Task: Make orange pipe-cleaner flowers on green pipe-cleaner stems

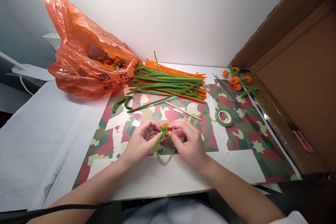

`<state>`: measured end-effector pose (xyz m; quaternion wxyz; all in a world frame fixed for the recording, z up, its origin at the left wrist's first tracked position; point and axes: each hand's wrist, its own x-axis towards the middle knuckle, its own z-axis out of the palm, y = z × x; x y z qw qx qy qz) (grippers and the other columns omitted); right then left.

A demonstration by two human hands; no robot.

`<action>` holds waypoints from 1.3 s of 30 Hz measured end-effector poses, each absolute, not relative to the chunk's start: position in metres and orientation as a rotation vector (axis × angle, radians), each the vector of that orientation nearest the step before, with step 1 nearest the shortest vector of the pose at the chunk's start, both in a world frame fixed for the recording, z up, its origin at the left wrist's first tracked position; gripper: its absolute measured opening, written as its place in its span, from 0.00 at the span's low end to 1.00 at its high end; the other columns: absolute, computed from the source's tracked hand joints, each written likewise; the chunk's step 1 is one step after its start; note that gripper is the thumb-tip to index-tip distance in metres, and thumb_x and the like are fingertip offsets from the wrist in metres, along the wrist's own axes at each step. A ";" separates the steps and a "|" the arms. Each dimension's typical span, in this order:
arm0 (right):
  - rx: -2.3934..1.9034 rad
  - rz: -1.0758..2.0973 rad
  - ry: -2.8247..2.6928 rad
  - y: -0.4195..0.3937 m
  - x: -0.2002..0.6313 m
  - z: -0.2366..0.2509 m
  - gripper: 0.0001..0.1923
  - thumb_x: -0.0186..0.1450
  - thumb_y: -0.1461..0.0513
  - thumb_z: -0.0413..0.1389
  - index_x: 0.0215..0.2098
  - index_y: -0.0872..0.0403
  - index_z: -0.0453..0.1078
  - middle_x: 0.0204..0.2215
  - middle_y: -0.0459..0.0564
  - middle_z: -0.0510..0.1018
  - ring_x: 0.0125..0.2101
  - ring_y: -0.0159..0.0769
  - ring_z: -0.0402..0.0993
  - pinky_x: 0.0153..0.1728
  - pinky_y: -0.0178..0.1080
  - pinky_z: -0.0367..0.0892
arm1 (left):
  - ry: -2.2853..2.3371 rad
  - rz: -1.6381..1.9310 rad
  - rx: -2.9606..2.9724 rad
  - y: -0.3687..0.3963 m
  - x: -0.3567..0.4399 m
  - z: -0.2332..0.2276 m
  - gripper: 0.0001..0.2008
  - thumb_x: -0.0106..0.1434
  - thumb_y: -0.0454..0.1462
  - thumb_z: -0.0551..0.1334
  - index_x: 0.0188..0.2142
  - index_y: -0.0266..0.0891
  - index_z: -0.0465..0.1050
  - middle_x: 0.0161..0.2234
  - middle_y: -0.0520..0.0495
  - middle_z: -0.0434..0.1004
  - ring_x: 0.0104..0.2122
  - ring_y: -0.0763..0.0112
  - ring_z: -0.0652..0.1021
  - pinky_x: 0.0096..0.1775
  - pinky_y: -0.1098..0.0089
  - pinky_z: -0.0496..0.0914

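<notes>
Forearms (233, 185) reach in from the lower frame. Left hand (141, 141) and right hand (191, 141), fingers curled, pinch an orange-and-green flower (164, 130) between them, centre. Fuzzy stems (168, 77) above. Upper left: orange plastic bag (86, 42), mouth gaping, orange flower heads (112, 63) inside.

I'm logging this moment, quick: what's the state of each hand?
Left hand: closed, pinching the fuzzy orange-and-green piece by thumb and fingers.
Right hand: closed, thumb and fingers on that same piece's orange part.
</notes>
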<state>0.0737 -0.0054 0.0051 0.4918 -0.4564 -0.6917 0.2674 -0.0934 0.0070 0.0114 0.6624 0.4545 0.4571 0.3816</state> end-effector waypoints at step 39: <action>-0.923 0.539 -2.136 -0.004 0.077 0.009 0.10 0.60 0.68 0.46 0.23 0.51 0.55 0.18 0.41 0.63 0.21 0.31 0.57 0.28 0.37 0.53 | 1.001 0.648 2.038 0.007 -0.103 0.013 0.11 0.68 0.39 0.50 0.43 0.41 0.68 0.25 0.52 0.74 0.21 0.74 0.71 0.26 0.75 0.65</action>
